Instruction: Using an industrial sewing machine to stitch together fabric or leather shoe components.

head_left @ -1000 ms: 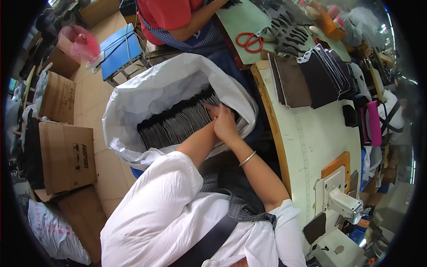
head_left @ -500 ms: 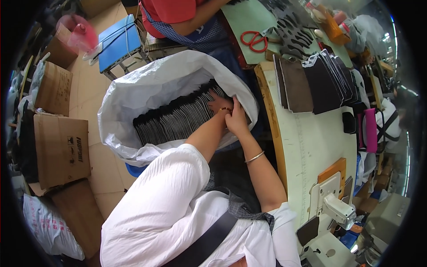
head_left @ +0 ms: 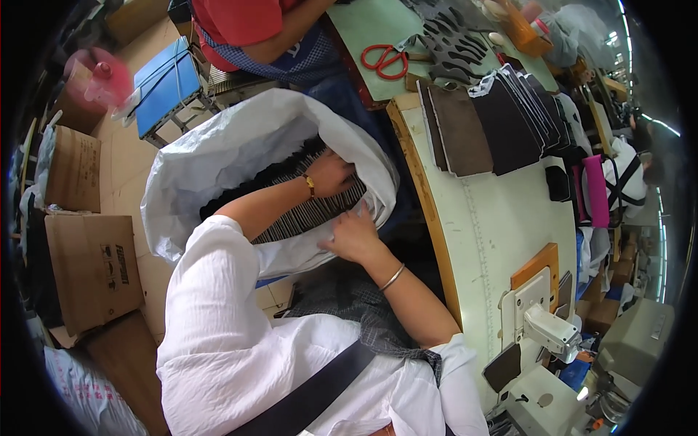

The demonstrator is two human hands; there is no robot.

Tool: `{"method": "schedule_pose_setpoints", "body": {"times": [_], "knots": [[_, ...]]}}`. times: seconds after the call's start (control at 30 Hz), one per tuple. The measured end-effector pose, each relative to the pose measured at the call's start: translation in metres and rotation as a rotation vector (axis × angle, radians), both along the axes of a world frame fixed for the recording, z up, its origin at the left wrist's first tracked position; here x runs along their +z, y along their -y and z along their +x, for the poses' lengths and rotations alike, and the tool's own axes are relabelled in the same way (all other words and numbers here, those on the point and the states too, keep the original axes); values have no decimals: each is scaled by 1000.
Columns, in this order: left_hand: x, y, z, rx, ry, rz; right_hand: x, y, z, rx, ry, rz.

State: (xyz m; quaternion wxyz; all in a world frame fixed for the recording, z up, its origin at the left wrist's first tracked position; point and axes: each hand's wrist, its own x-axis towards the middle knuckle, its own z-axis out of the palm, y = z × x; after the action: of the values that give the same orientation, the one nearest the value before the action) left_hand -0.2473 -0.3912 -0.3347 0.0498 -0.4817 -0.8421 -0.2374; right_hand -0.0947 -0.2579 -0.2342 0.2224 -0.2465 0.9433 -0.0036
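Sack (head_left: pixel 163 211), white, mouth open, centre of frame, just left of the table. Stack (head_left: pixel 309 221) of thin dark pieces with pale edges stands in a row inside it.

Left hand (head_left: pixel 331 174) is in the sack at the stack's right end, fingers bent over the pieces. Fingertips are partly hidden, so can't tell if it has hold of one. Right hand (head_left: pixel 354 236) is at the sack's near rim, thumb and fingers spread wide, nothing gripped that I can see.

Table (head_left: pixel 487 218): pale top, wooden edge, runs down right of centre. Pile (head_left: pixel 502 120) of brown and black panels sits at its far end; white machine (head_left: pixel 549 330) at lower right. Black item (head_left: pixel 558 183) and magenta item (head_left: pixel 596 190) lie near its right side.

Top centre: green bench (head_left: pixel 349 22) with red-handled scissors (head_left: pixel 385 62) and grey cutouts (head_left: pixel 454 47). Co-worker (head_left: pixel 240 29) in red sits at its left.

Upper left: blue stool (head_left: pixel 166 83), pink object (head_left: pixel 98 80), probably a fan, blurred by the lens rim. Tiled floor (head_left: pixel 120 174) below. Left edge: cartons (head_left: pixel 94 269); white bag (head_left: pixel 91 392) lower left.
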Motion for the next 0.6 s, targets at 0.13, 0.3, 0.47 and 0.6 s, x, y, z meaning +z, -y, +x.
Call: {"method": "schedule_pose_setpoints", "body": {"times": [0.13, 0.3, 0.47, 0.6], "knots": [[-1, -25, -10, -115, 60, -66, 4, -3, -1, 27, 43, 64], [-32, -27, 16, 54, -106, 31, 6, -1, -6, 60, -73, 46], [-44, -38, 27, 145, -32, -162, 19, 8, -2, 64, -99, 135], [-60, -35, 30, 81, 74, -195, 41, 8, 26, 16, -250, -132]]}}
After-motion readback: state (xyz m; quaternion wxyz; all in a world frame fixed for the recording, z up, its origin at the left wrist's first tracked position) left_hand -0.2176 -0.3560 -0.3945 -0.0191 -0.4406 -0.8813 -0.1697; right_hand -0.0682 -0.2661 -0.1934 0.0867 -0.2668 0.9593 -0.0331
